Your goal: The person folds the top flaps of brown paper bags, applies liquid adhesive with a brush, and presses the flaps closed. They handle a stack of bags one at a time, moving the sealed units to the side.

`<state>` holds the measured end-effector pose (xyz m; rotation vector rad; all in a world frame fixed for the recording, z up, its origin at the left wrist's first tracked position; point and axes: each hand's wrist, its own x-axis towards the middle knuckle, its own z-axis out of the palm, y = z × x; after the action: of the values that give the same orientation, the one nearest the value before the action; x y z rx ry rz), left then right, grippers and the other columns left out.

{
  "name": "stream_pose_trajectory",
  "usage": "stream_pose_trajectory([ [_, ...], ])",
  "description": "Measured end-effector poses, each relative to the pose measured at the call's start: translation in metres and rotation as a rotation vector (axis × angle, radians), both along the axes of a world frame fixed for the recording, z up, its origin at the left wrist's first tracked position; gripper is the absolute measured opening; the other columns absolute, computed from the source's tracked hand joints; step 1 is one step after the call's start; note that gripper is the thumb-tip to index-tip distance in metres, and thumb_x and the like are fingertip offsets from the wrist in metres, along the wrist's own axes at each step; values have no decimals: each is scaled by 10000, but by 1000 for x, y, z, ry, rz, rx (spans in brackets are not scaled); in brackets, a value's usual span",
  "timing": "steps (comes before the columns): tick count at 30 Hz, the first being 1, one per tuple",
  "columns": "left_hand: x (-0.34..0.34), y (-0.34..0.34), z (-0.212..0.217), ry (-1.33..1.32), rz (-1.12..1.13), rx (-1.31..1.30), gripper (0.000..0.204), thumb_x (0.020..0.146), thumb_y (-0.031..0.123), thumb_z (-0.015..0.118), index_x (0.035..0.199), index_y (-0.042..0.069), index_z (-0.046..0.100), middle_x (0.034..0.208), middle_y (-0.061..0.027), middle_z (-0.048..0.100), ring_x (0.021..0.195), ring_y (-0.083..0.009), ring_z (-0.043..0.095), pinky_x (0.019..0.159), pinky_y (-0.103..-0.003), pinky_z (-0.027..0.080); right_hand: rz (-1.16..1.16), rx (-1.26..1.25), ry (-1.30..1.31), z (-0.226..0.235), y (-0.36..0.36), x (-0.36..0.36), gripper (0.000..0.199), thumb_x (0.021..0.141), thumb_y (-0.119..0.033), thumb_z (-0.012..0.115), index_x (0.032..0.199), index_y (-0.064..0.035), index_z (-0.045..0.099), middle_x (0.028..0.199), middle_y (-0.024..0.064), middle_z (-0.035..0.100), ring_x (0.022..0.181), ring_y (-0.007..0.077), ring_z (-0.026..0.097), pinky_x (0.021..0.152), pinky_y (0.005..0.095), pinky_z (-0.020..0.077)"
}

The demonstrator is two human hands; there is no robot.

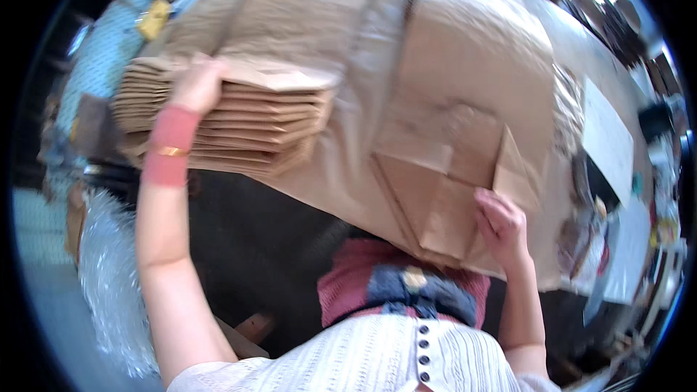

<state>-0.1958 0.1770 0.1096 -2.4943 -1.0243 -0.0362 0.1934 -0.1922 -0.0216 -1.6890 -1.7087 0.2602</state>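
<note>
On the left of the table lies a thick stack of brown paper bags (254, 127), their folded ends fanned toward me. My left hand (197, 86), a pink band on its wrist, is closed at the upper edge of the stack with its fingertips on the top bag; motion blurs them. To the right, a large brown paper bag (472, 51) lies flat, its near end folded into a bottom with pointed flaps (450, 181). My right hand (502, 221) is curled closed over the right side of that bottom. Whatever its fingers may hold is hidden.
Brown sheeting covers the table (348, 174). Clear plastic wrap (116, 276) bulges at the lower left. A yellow object (154, 19) sits at the far left. Pale sheets (607, 138) and assorted clutter line the right side. A dark floor (254, 239) shows below the stack.
</note>
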Motion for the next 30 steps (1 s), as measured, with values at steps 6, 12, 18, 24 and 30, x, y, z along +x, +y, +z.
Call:
stream_pose_trajectory([
  [6, 114, -163, -55, -261, -340, -499, 363, 845, 25, 579, 1208, 39, 578, 1084, -144, 626, 1078, -285, 578, 889, -420, 480, -362, -212, -139, -6, -11, 70, 365, 788, -122, 729, 1128, -26, 638, 1076, 151, 623, 1031, 341, 598, 887, 407, 494],
  [12, 253, -132, -172, -512, -258, -615, 506, 696, 147, 801, 1127, 12, 572, 987, -181, 651, 923, -353, 628, 828, -417, 509, -356, -264, -138, -37, 50, 84, 429, 713, -199, 811, 1057, -24, 626, 1030, 139, 613, 1008, 334, 587, 897, 401, 482],
  [18, 241, -83, -141, -115, -192, -1095, 118, 633, 61, 711, 747, 40, 691, 826, -165, 666, 749, -336, 659, 693, -401, 539, -118, -724, -13, -10, 65, 120, 284, 662, -47, 734, 910, 11, 608, 895, 112, 644, 850, 294, 613, 774, 373, 503],
  [24, 230, -144, -160, 46, -341, -314, 60, 714, 53, 606, 661, 49, 635, 730, -119, 640, 697, -278, 665, 642, -398, 557, 146, -337, -624, -16, 45, 103, 73, 715, -70, 636, 785, -87, 623, 877, 41, 641, 931, 233, 613, 830, 378, 502],
  [30, 218, -193, -172, 39, -351, -264, 669, 805, 118, 495, 1421, -94, 341, 1474, -282, 357, 1390, -374, 336, 1181, -458, 205, -37, -214, -567, -45, 25, 52, 497, 817, -173, 565, 1284, -8, 524, 1293, 149, 571, 1254, 272, 509, 1077, 380, 385],
])
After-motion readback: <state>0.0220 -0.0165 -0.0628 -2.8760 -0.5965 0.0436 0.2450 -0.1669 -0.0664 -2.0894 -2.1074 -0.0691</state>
